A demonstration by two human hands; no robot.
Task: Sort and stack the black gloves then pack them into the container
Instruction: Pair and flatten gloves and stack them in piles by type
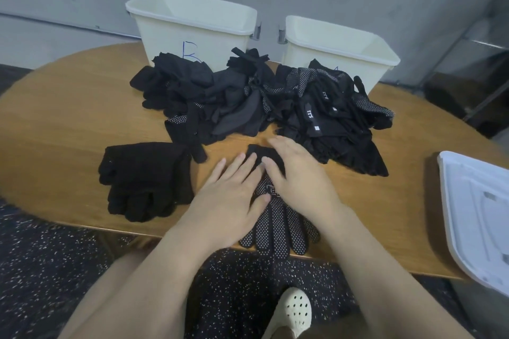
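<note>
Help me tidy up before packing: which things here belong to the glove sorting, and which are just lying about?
Job:
- dotted glove, pressed flat under the left hand and right hand
- plain stack
- unsorted pile
- bin marked B
- second bin

Lying about:
- white lid at the table's right edge
- shoe on the floor
</note>
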